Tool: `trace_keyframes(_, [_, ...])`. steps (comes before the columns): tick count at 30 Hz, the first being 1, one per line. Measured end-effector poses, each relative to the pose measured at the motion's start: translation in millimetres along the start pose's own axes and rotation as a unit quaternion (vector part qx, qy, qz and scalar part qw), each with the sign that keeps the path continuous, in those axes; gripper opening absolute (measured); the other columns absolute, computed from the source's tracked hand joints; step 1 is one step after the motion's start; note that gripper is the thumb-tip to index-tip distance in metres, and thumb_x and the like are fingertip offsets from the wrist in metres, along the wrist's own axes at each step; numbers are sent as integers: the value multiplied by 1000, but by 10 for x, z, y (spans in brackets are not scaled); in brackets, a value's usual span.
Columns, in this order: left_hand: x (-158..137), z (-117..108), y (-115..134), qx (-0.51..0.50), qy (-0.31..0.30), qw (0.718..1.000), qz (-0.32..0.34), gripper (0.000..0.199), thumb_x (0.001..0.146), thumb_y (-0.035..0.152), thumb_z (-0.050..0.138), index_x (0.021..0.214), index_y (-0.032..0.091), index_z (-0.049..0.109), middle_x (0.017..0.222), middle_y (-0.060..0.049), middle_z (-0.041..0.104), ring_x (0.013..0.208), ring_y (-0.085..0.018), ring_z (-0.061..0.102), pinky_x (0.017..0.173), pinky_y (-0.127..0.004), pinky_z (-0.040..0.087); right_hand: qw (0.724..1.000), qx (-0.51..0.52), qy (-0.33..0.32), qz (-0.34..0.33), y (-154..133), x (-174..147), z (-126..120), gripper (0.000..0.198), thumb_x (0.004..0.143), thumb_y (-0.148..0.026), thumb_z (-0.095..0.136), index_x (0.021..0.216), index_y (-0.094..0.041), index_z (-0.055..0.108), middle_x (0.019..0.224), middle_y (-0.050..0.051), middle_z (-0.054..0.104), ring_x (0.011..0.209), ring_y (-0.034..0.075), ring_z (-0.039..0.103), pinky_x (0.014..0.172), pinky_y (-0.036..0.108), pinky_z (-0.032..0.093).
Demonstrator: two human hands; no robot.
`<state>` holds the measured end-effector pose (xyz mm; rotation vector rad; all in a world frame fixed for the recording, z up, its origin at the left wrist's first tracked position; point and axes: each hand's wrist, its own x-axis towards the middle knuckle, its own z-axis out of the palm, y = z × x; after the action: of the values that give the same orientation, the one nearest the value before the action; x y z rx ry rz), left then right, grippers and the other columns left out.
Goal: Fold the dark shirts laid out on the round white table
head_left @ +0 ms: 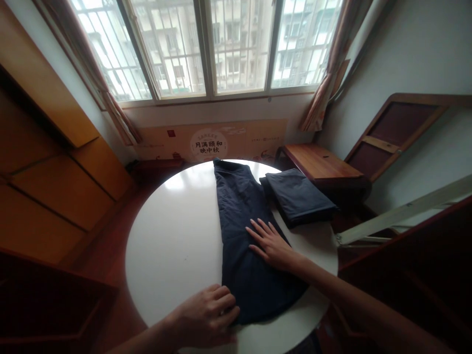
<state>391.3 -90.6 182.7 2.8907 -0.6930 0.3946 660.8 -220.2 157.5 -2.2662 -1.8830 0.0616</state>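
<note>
Cabinet [47,191], orange-brown wood, is standing at the far left, its panelled front showing dark seams. Left curtain [120,115], pinkish brown, is hanging gathered beside the window. Round table [173,236], white and glossy, is occupying the middle of the floor, its left half reflecting daylight near the far rim. Window [239,49], with barred panes, is spanning the wall beyond and is showing pale buildings outside. Banner [210,142], tan, bearing dark Chinese characters in a pale round, is running along the wall below the sill.

Left hand [210,312] is resting at the near left corner of the dark cloth, its fingers curling in over the edge; whether they are pinching the fabric, one cannot tell. Dark cloth [239,206], navy, is lying lengthwise on the white table, right of its middle, narrow at the far end and broadening to a curved near edge. Right hand [271,246] is lying palm down on the cloth's right part, fingers apart and extended, clasping nothing.

Folded bundle [300,194], also dark navy, is sitting on the tabletop just beyond the right hand, near the right rim. Low wooden stand [320,162] is standing behind it. Right curtain [319,101] is hanging gathered above the stand. Framed panel [398,130], dark with brown wooden edges, is leaning by the right wall. Pale bar [405,216] is slanting across below the panel.
</note>
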Motion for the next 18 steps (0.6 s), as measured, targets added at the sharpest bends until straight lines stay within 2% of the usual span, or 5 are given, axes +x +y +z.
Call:
trace_keyframes(5, [-2,42,65,45,2,998,53,6,93,10,57,93,12,63,77,-5,58,70,-15,51,61,-27,45,1000,-1,15,-22,-154,-467,-65,58,98,-48,48,153,-28,39,160,10,32,148,34,27,114,58,33])
trace_keyframes(8, [74,65,134,42,-4,997,69,10,94,12,57,86,13,63,76,-4,58,70,-15,52,61,-29,44,1000,-8,27,-11,-150,-496,-160,54,96,-46,52,145,-23,52,151,15,47,139,36,41,108,55,41])
trace_keyframes(11, [167,14,74,-51,20,996,65,13,97,23,58,89,17,66,78,-3,62,71,-14,56,66,-29,46,999,4,33,-21,-239,-348,-306,39,99,-40,48,127,-18,65,133,16,63,123,32,57,103,48,46])
trace_keyframes(14, [276,-94,-319,-175,86,978,-75,25,100,32,51,87,18,68,78,-5,67,73,-15,60,72,-28,49,999,29,6,-39,-520,-120,-421,38,101,-43,43,107,-18,70,110,14,70,103,26,66,90,38,51])
trace_keyframes(18, [533,-193,-1349,-221,194,881,-371,28,96,36,55,86,15,70,85,-8,72,79,-17,65,76,-28,51,996,26,-79,17,-1040,160,-410,66,90,-72,42,86,-13,72,85,17,72,82,30,70,73,38,53])
